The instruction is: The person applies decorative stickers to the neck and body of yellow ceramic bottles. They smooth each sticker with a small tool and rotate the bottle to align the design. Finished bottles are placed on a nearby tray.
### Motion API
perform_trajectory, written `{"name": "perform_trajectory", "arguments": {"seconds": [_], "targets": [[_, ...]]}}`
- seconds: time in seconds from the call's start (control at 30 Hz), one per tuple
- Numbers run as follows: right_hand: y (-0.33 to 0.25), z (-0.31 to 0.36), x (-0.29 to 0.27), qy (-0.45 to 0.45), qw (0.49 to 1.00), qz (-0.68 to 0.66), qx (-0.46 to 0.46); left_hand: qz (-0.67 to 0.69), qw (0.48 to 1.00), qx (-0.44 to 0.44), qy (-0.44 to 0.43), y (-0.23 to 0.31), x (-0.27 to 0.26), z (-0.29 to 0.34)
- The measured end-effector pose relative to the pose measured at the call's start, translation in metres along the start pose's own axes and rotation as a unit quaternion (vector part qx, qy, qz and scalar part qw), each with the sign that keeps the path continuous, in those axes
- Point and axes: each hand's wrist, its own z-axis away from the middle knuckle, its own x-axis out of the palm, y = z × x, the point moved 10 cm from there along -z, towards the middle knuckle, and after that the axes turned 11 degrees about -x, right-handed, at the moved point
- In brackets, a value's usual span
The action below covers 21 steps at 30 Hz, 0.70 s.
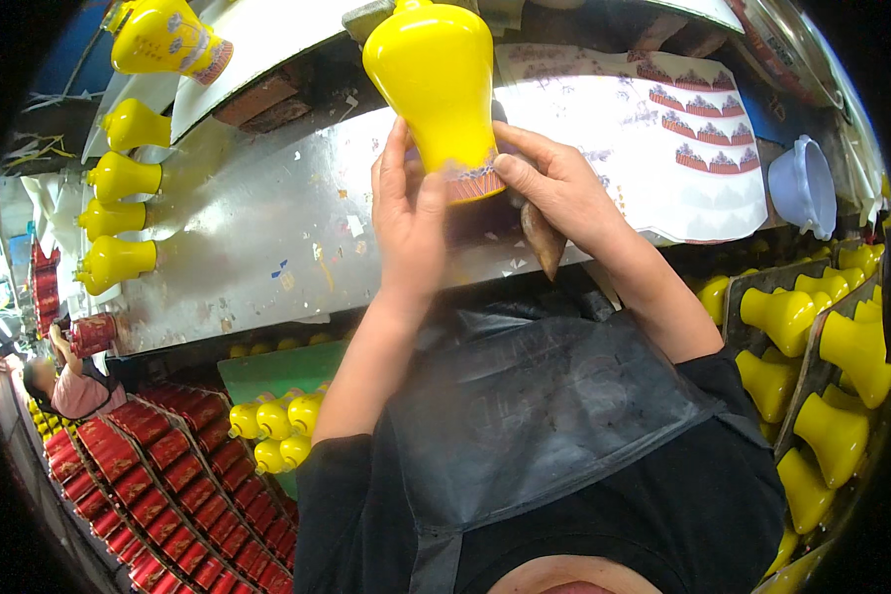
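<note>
A glossy yellow vase (434,79) stands before me at the table's far side, wide at the shoulder and narrow below. A patterned purple-and-red decal band (473,182) wraps its foot. My left hand (406,223) is at the left of the foot, fingers along the side, thumb blurred. On the other side, my right hand (559,183) grips the foot, its thumb on the decal band. A brown pointed piece (541,243) sticks out below the right palm; its upper end is hidden, and I cannot tell whether it is held.
Printed decal sheets (708,198) lie on the metal table (267,228), right of the vase. A blue bucket (802,188) stands beyond them. Several yellow vases (124,178) line the left end. Racks hold yellow vases (832,436) and red pieces (168,475). A person (74,386) works far left.
</note>
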Motion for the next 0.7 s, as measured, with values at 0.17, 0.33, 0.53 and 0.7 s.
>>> {"name": "perform_trajectory", "arguments": {"seconds": [0.17, 0.33, 0.53, 0.7], "targets": [[-0.0098, 0.0003, 0.0003, 0.016, 0.999, 0.003, -0.034, -0.079, 0.996, 0.021, 0.019, -0.0002, 0.0019, 0.004], [-0.0079, -0.0018, 0.0006, 0.019, 0.999, 0.002, -0.05, -0.056, 0.998, 0.032, 0.016, 0.0023, 0.0043, 0.0024], [-0.0064, -0.0019, -0.0004, 0.02, 0.998, 0.018, -0.062, -0.052, 0.998, 0.036, 0.02, 0.0042, 0.0056, 0.0033], [-0.0065, -0.0017, 0.0, 0.016, 0.998, 0.008, -0.06, -0.024, 0.999, 0.028, 0.027, 0.0031, 0.0042, 0.0031]]}}
